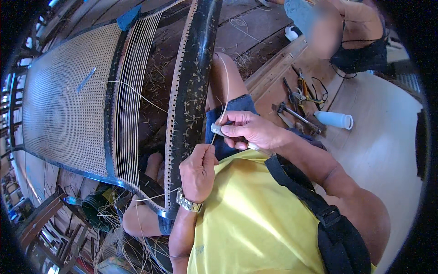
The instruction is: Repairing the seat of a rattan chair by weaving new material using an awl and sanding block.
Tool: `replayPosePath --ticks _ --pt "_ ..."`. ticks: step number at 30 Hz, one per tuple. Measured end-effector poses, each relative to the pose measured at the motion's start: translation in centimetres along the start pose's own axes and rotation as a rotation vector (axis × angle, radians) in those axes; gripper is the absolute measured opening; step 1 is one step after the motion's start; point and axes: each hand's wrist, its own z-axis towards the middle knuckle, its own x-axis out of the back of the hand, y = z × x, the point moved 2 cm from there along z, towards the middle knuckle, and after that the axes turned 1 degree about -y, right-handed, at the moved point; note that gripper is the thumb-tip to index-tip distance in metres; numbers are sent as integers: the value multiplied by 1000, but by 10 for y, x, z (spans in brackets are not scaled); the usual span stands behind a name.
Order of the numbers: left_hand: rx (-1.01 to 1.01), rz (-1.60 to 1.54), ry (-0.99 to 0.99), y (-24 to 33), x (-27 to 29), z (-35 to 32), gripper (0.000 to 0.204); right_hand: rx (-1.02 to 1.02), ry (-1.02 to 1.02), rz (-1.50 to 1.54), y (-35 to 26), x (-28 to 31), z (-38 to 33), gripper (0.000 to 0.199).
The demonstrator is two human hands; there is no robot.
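My right hand [252,131] pinches a small grey piece [217,129], perhaps folded cloth or a pad, around a thin pale cane strand [227,86]. Just below it my left hand [198,169], with a metal-band watch on the wrist, is closed on the strand's lower part. The strand loops up past my knee. Both hands are over my lap, right beside the black patterned rail [194,77] of a seat frame lying across my legs. Small holes line that rail's edge. Parallel cane strands [132,100] are stretched on the frame, beside a finished woven cane panel [68,91].
On a board to the right lie a hammer [299,116], orange-handled pliers [301,85] and a pale blue cylinder [335,120]. Another person [360,27] sits at the upper right. A blue block [129,17] rests on the frame's far end. Loose cane strands [109,246] tangle at the lower left.
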Motion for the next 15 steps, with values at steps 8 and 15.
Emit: replayPosePath --ticks 8,15 --pt "12 15 25 3 4 -12 8 36 32 -17 -7 6 -4 15" --pt "36 11 30 1 12 -26 7 86 151 -39 -19 27 -5 12"
